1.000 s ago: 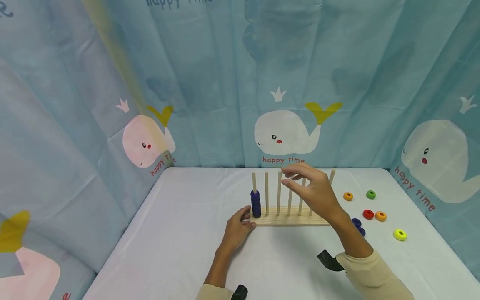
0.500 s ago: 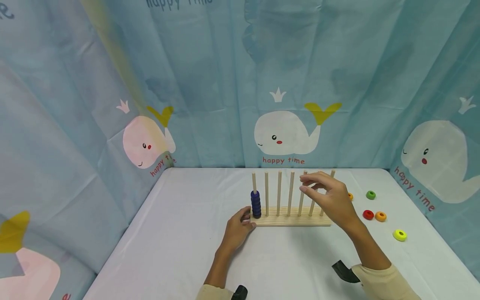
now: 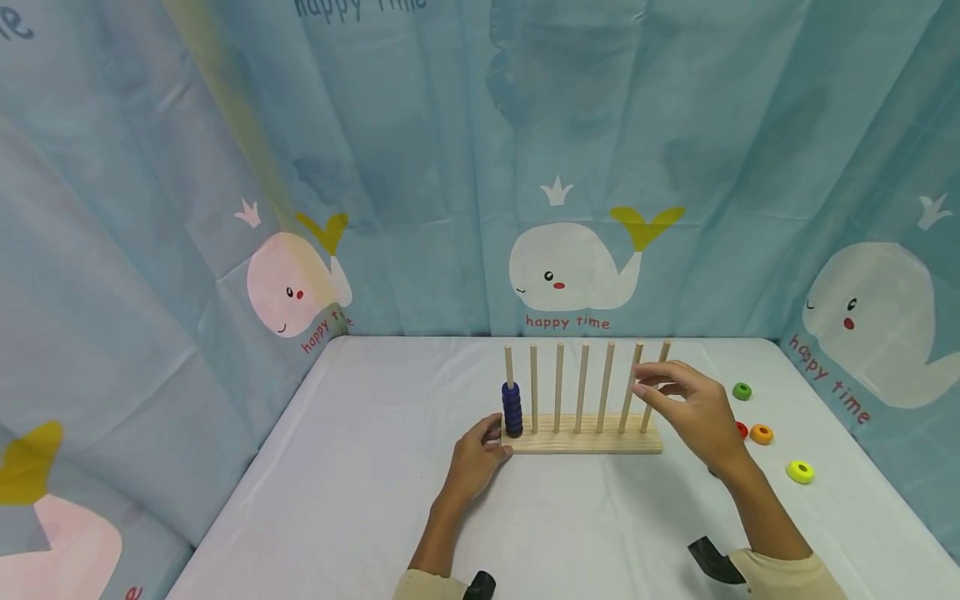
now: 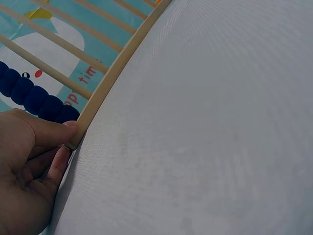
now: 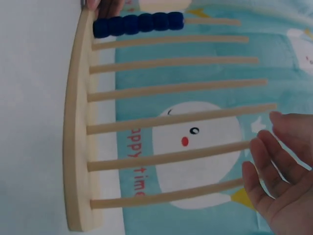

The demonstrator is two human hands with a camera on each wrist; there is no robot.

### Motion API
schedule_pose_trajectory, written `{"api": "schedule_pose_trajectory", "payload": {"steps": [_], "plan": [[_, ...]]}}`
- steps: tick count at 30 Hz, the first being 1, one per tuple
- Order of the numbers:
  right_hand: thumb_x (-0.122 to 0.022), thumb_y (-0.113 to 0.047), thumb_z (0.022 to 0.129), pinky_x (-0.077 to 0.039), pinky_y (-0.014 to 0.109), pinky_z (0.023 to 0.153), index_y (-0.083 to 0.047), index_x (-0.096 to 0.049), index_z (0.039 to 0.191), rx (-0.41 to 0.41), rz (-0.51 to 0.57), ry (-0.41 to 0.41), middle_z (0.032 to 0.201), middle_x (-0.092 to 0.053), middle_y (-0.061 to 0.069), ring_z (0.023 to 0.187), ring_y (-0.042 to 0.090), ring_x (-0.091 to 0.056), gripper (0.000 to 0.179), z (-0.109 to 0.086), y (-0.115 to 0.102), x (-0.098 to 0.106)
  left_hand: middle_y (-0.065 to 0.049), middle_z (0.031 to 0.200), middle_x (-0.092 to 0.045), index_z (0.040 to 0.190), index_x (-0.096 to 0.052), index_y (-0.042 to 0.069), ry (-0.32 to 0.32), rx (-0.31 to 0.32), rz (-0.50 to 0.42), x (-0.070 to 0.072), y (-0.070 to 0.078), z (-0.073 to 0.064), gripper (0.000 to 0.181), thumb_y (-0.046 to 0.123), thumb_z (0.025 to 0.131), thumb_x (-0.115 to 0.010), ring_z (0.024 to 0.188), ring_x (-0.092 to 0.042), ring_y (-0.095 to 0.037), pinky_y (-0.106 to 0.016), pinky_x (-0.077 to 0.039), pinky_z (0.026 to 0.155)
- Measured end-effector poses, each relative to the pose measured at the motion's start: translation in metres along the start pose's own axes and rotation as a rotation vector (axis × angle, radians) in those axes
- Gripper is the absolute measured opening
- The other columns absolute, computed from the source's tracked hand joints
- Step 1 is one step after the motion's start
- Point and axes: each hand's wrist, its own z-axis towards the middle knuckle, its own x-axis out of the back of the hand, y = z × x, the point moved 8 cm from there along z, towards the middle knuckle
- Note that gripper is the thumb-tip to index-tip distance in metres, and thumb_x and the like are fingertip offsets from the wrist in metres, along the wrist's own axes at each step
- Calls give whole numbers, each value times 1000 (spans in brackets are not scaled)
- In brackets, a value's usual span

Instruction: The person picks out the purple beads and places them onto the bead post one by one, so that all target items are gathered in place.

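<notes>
A wooden peg rack (image 3: 588,445) stands on the white table with a row of several upright pegs. Its leftmost peg carries a stack of dark blue beads (image 3: 512,410); the other pegs are bare. My left hand (image 3: 476,454) grips the left end of the base. In the left wrist view, thumb and fingers (image 4: 57,169) pinch the base's corner just below the blue beads. My right hand (image 3: 693,414) is raised by the rack's right-end pegs, fingers loosely bent. Nothing shows between its fingertips (image 5: 264,142) in the right wrist view.
Right of the rack lie loose beads: green (image 3: 742,391), orange (image 3: 762,433), yellow (image 3: 800,472) and a red one (image 3: 742,429) partly covered by my right hand. A dark bead (image 3: 713,472) barely shows beside the wrist. A whale-print curtain (image 3: 420,167) hangs behind the table.
My right hand has moved right and slightly down, from the rack's middle pegs to its right end, now covering some loose beads. My left hand and the blue stack stay put.
</notes>
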Motion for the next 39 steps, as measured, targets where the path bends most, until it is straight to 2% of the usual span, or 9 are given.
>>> {"api": "schedule_pose_trajectory", "payload": {"steps": [8,14,22,25,29,31,36,39], "plan": [[-72,-18,90,-46,12,82,-15,-68,118,-41,-83,20,107,-67,-4,98,6,-60,28,-9,17,11,-8,127,-60,143,-49,12,-1,2,-3,1,-1,0,58,11,89,-70,111,-60,-19,-31,-49,92],[-70,-19,91,-46,9,81,-13,-68,118,-73,-71,23,107,-67,0,96,6,-61,28,-12,29,22,-9,126,-60,142,-49,12,1,-2,0,1,0,0,58,11,89,-70,112,-60,-19,-31,-50,92],[-69,-25,92,-44,5,78,-13,-68,120,-154,-124,70,106,-69,4,93,-1,-61,31,-16,42,43,-8,127,-60,142,-49,12,0,3,0,1,-1,0,58,11,88,-70,110,-60,-19,-31,-50,92],[-68,-27,92,-44,5,77,-13,-68,120,-179,-131,69,106,-68,4,93,-1,-61,32,-17,51,46,-8,127,-60,142,-49,12,-5,1,-3,1,-1,0,58,11,88,-70,111,-60,-19,-31,-50,92],[-68,-30,92,-51,15,65,-15,-67,122,-223,-149,56,106,-69,4,89,-7,-60,33,-19,63,50,-8,128,-60,142,-49,10,-8,-9,-6,0,0,1,58,10,88,-70,112,-59,-19,-30,-49,92],[-67,-30,93,-51,16,65,-15,-67,122,-230,-158,48,105,-69,4,89,-8,-59,33,-20,67,51,-8,129,-60,142,-49,10,-8,-12,-6,0,0,1,58,10,88,-71,111,-60,-19,-30,-49,92],[-68,-27,93,-43,6,76,-11,-67,122,-234,-168,20,106,-70,8,91,-5,-59,33,-22,76,53,-10,128,-60,142,-49,9,-8,-20,-6,1,0,1,59,9,87,-71,110,-60,-20,-31,-50,91],[-68,-31,92,-43,8,75,-13,-66,123,-276,-176,3,107,-70,7,92,-4,-58,36,-24,85,55,-11,128,-60,141,-49,8,-9,-33,-11,1,1,1,59,8,87,-71,110,-60,-21,-32,-50,91]]}}
